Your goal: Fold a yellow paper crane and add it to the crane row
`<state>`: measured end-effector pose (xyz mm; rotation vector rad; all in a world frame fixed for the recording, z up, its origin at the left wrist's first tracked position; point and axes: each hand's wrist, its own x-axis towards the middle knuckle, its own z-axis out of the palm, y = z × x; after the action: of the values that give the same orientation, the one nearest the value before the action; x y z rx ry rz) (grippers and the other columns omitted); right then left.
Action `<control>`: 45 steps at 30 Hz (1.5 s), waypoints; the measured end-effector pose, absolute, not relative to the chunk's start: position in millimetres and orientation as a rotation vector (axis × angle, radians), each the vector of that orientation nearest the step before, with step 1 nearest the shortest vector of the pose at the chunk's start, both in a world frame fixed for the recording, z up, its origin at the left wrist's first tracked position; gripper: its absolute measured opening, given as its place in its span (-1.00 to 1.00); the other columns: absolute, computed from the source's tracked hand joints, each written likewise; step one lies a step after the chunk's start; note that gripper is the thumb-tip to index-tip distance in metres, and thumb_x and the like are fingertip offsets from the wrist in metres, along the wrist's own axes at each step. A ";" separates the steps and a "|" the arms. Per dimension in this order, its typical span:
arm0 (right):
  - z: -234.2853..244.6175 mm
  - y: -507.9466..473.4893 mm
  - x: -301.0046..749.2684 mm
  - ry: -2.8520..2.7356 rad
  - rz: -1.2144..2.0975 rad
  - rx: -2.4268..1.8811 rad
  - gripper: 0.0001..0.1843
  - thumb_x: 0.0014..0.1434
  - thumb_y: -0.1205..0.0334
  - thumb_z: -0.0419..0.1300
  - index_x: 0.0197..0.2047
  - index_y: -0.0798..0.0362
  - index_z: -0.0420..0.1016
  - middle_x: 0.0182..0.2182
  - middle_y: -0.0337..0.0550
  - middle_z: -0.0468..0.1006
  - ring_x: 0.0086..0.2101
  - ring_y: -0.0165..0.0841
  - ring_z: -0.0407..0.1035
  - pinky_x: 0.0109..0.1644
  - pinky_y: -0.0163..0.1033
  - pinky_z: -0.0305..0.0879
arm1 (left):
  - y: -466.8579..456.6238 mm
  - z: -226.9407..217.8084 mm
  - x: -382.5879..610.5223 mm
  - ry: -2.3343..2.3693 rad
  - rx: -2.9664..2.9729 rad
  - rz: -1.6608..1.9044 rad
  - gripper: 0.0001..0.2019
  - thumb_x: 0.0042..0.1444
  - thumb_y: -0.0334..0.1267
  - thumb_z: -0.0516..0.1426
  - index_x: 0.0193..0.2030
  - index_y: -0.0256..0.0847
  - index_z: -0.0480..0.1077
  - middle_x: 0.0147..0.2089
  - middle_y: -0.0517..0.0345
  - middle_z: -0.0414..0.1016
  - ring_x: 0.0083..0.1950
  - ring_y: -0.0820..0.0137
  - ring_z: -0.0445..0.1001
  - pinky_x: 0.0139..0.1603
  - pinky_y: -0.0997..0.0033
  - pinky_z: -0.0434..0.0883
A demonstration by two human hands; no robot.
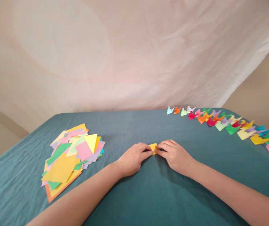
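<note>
A small folded piece of yellow paper (153, 146) lies between my two hands, near the middle of the table. My left hand (134, 158) pinches its left edge, thumb and fingers closed on it. From the other side, my right hand (175, 156) grips the right edge between thumb and fingertips. The fingers cover both sides of the paper, so its exact folded shape is partly hidden. Both hands rest low, close to the cloth.
A loose pile of coloured paper sheets (61, 166) spreads over the left side of the dark green tablecloth (129, 201). Several folded paper birds (221, 125) stand in rows along the back right. Behind the table hangs a pale cloth (134, 56).
</note>
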<state>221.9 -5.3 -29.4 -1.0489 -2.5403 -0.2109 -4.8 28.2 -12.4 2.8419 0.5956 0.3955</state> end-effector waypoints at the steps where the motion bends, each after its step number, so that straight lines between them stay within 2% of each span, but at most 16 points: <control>1: -29.2 -5.4 221.6 -2.539 -0.214 -1.048 -0.74 0.22 0.40 0.03 -0.11 0.10 0.50 -0.19 -0.03 0.49 -0.13 -0.23 0.28 -0.06 -0.09 0.23 | 28.3 -12.3 -4.8 0.595 2.855 0.388 -0.57 0.12 -0.55 -0.05 0.11 -0.20 0.27 0.05 0.01 0.32 0.03 0.29 0.28 0.08 0.26 0.25; 10: -27.4 -5.9 221.0 -2.561 -0.210 -1.073 -0.75 0.21 0.40 0.06 -0.10 0.11 0.49 -0.20 -0.02 0.49 -0.12 -0.24 0.28 -0.06 -0.09 0.22 | 28.2 -5.4 -3.9 0.610 2.989 0.285 -0.65 0.20 -0.45 -0.04 0.10 -0.15 0.29 0.05 0.02 0.32 0.05 0.28 0.29 0.03 0.25 0.27; 21: -21.1 -6.0 219.5 -2.585 -0.195 -1.109 -0.77 0.19 0.41 0.08 -0.15 0.07 0.51 -0.19 -0.04 0.48 -0.13 -0.25 0.29 -0.04 -0.09 0.19 | 22.3 4.4 -5.0 0.612 3.051 0.214 -0.70 0.15 -0.45 0.01 0.00 -0.16 0.36 0.03 0.01 0.32 0.13 0.21 0.21 0.07 0.20 0.25; 26: -22.8 -6.3 220.8 -2.583 -0.175 -1.118 -0.75 0.19 0.42 0.07 -0.12 0.07 0.50 -0.18 -0.04 0.47 -0.12 -0.25 0.29 -0.05 -0.10 0.19 | 30.4 2.6 -14.2 0.544 2.971 0.293 -0.62 0.10 -0.53 0.02 -0.02 -0.05 0.39 0.05 0.12 0.33 0.13 0.27 0.22 0.10 0.21 0.21; 30: -23.9 -6.6 221.5 -2.581 -0.170 -1.108 -0.75 0.19 0.43 0.06 -0.13 0.06 0.50 -0.19 -0.04 0.48 -0.12 -0.25 0.28 -0.07 -0.10 0.20 | 32.2 0.9 -14.8 0.593 2.853 0.395 -0.65 0.12 -0.54 -0.05 -0.06 -0.14 0.39 -0.02 0.12 0.39 0.03 0.37 0.31 0.07 0.30 0.25; 36: -22.5 -7.4 220.5 -2.589 -0.183 -1.116 -0.77 0.20 0.41 0.06 -0.14 0.07 0.50 -0.19 -0.05 0.48 -0.13 -0.25 0.28 -0.06 -0.11 0.20 | 26.3 -4.5 -4.8 0.631 2.919 0.417 -0.60 0.16 -0.50 -0.04 0.12 -0.17 0.24 0.07 0.07 0.34 0.17 0.31 0.19 0.15 0.24 0.19; 45: -19.2 -6.4 221.8 -2.584 -0.253 -1.151 -0.77 0.19 0.43 0.07 -0.16 0.08 0.51 -0.20 -0.06 0.50 -0.13 -0.26 0.30 -0.05 -0.10 0.18 | 25.9 -1.2 -5.1 0.617 3.101 0.302 -0.66 0.21 -0.42 -0.03 0.10 -0.14 0.28 0.08 0.01 0.32 0.22 0.22 0.13 0.15 0.13 0.16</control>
<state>221.8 -6.4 -19.2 -1.1512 -2.5842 -0.2529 -5.1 25.9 -1.2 3.1013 0.6170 0.3025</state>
